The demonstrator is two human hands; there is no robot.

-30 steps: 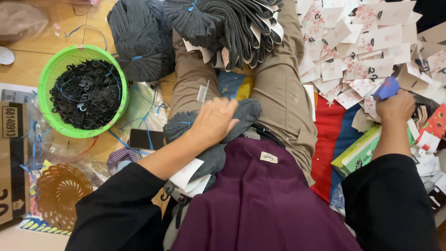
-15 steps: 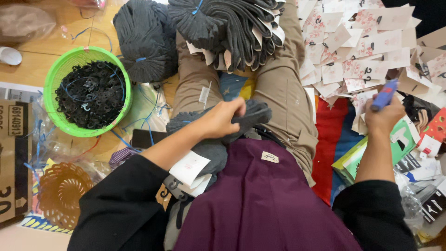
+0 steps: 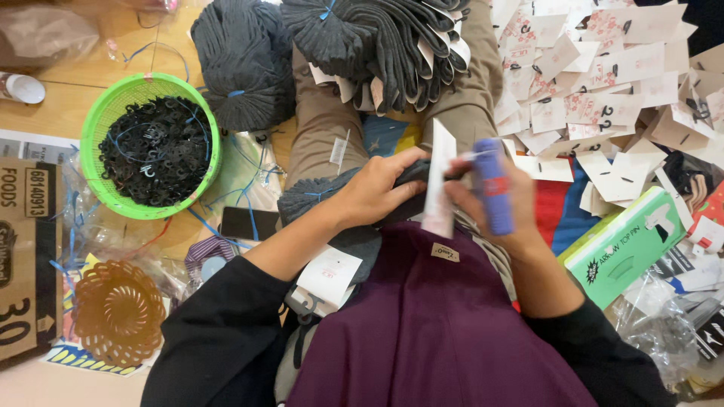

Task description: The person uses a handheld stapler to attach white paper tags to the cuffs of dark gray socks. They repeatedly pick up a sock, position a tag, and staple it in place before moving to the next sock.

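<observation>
Grey knit sock point(image 3: 332, 200) on the lap, soft and floppy, is pinched at its edge by the left hand point(image 3: 377, 192), while the right hand point(image 3: 494, 203) grips a blue tagging gun point(image 3: 492, 185) against a thin, easily bent white card tag point(image 3: 439, 181).

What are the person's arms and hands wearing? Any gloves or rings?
Both arms wear long black sleeves, pushed up so the forearms are bare. The left hand and right hand are bare too: no gloves, and no rings, watch or bracelet that I can see. The sleeves look plain, without markings.
</observation>
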